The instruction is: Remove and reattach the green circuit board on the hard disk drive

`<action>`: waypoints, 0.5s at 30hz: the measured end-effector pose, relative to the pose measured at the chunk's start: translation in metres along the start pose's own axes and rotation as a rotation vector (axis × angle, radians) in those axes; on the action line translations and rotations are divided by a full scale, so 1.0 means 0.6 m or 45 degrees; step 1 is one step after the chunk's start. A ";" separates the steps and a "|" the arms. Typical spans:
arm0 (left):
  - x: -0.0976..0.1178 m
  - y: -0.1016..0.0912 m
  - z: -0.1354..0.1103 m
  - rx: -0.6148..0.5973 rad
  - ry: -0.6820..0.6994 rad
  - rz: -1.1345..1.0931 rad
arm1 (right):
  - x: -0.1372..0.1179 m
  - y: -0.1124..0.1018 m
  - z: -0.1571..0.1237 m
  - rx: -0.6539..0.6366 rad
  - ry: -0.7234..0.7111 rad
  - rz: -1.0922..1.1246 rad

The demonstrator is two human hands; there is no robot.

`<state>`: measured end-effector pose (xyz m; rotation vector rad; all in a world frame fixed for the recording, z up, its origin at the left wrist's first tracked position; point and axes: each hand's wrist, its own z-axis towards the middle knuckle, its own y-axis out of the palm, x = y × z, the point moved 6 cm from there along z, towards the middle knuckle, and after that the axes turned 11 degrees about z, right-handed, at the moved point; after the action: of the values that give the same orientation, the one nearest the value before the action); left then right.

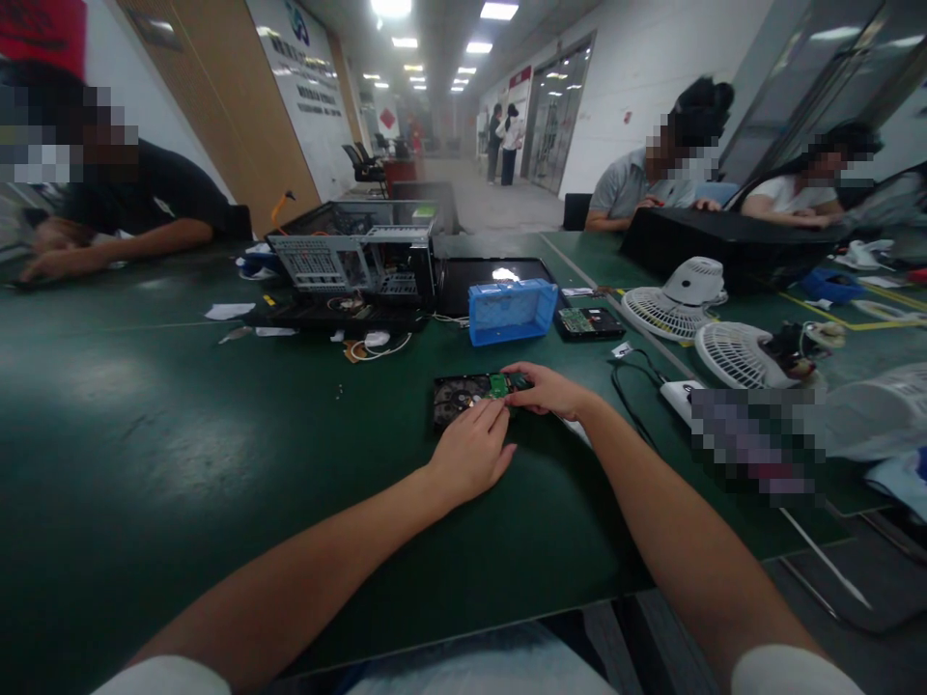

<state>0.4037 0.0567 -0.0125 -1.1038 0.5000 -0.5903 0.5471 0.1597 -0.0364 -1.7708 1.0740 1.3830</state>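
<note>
A hard drive (450, 394) lies on the green tabletop in front of me, with a small green circuit board (499, 385) showing at its right part. My left hand (472, 449) reaches over the near side of the drive. Its fingers are stretched out, their tips touching the drive by the board, and the thumb is apart from it. At the right end, thumb and index finger of my right hand (547, 391) close around the edge of the drive beside the board. Part of the drive is hidden under my fingers.
Behind the drive stand a blue plastic bin (513, 314) and an opened computer case (354, 261). Another hard drive (590, 323) lies to the right, near fan parts (670, 304) and a white power strip (681, 401). Tiny screws (339, 391) lie left. Co-workers sit on both sides.
</note>
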 end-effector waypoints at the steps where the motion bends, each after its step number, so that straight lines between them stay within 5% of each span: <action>1: 0.000 0.000 0.000 0.003 0.000 0.006 | -0.001 0.002 0.000 0.006 -0.002 -0.005; 11: -0.003 -0.002 0.000 0.108 0.039 -0.058 | 0.006 -0.006 0.006 0.127 0.010 -0.186; 15: -0.038 -0.025 0.001 0.267 -0.007 -0.145 | 0.007 -0.017 0.004 0.147 0.014 -0.230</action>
<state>0.3841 0.0675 0.0035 -0.9381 0.3635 -0.7223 0.5555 0.1658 -0.0409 -1.7464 0.9545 1.1808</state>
